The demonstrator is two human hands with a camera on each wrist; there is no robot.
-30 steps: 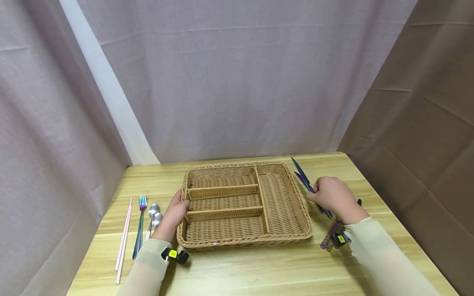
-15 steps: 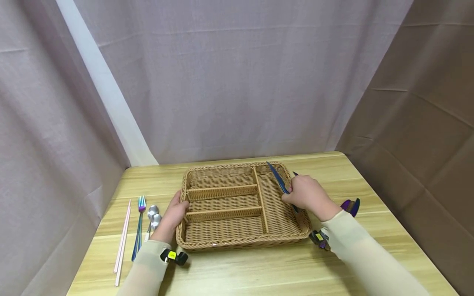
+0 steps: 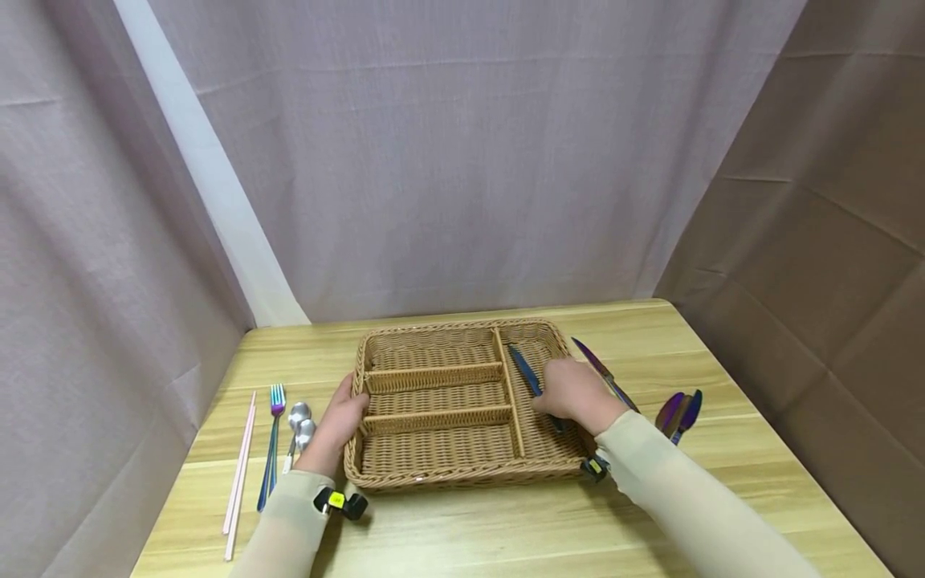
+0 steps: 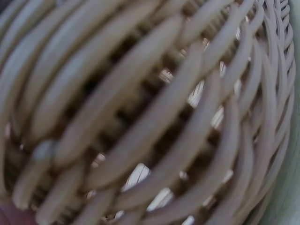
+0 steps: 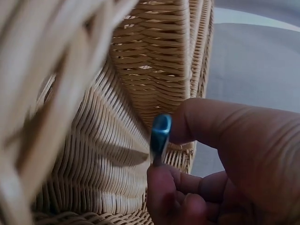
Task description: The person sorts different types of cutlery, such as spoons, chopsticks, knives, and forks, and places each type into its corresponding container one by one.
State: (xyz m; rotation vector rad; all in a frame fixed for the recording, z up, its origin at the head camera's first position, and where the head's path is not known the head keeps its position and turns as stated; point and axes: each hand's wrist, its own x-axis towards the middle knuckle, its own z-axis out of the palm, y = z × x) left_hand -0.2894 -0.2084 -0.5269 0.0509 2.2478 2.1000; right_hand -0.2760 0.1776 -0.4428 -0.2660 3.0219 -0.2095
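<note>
A tan wicker basket [image 3: 477, 472] with several compartments sits mid-table. At its left side my left hand [image 3: 341, 421] grips the rim, thumb over the inside; the left wrist view is mostly filled by the basket's weave [image 4: 140, 117]. Inside the right-hand compartment my right hand [image 3: 576, 393] pinches a dark blue knife [image 3: 525, 370], its blade pointing away and slightly left. From the right wrist view, the knife's shiny blue handle end [image 5: 161, 131] shows between thumb and fingers. Whether the knife touches the compartment floor, I cannot tell.
Right of the basket lies a second knife [image 3: 602, 372], near purple utensils with rounded heads [image 3: 668, 411], partly behind the right sleeve. On the left are pink chopsticks [image 3: 242, 474], iridescent forks [image 3: 276, 405] and silver spoons [image 3: 299, 417]. Curtains [image 3: 462, 177] surround the table.
My right hand has carried the blue knife leftward from the table, over the basket's right rim and down into the right compartment. Another knife stays on the table. My left hand keeps its place.
</note>
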